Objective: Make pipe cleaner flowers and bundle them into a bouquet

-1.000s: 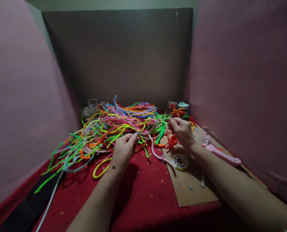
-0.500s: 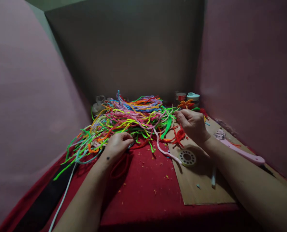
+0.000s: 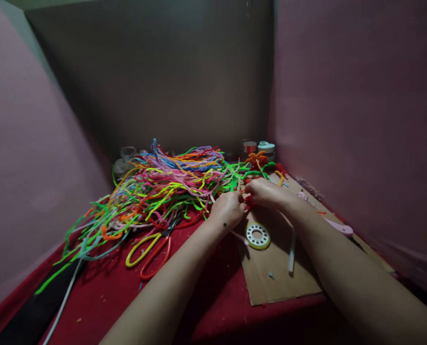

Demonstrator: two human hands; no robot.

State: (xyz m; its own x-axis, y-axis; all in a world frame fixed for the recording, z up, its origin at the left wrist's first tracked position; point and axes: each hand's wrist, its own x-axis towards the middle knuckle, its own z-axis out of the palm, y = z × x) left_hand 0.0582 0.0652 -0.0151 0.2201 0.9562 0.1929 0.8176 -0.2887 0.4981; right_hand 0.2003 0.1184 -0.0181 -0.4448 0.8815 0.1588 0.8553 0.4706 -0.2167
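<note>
Over the left edge of the cardboard, my left hand [image 3: 230, 211] and my right hand [image 3: 265, 192] meet with their fingers closed. Between the fingertips shows a small part of a red pipe cleaner piece [image 3: 248, 200]; both hands grip it, and most of it is hidden. Scissors [image 3: 166, 235] with one yellow and one red handle lie on the red cloth, left of my left forearm. A big tangled heap of colourful pipe cleaners [image 3: 170, 182] spreads just beyond and left of my hands.
Cardboard [image 3: 271, 290] carries a white tape roll [image 3: 257, 235], a clear glue stick [image 3: 291, 254] and a pink-handled tool [image 3: 339, 227]. Behind stand an orange pipe cleaner flower [image 3: 256, 158] and a bottle with a pale blue lid [image 3: 266, 147]. A white cord [image 3: 64, 302] runs down at left.
My left hand has left the scissors and moved right to meet my right hand at the red piece. My right hand has lowered slightly. The view has turned to the right.
</note>
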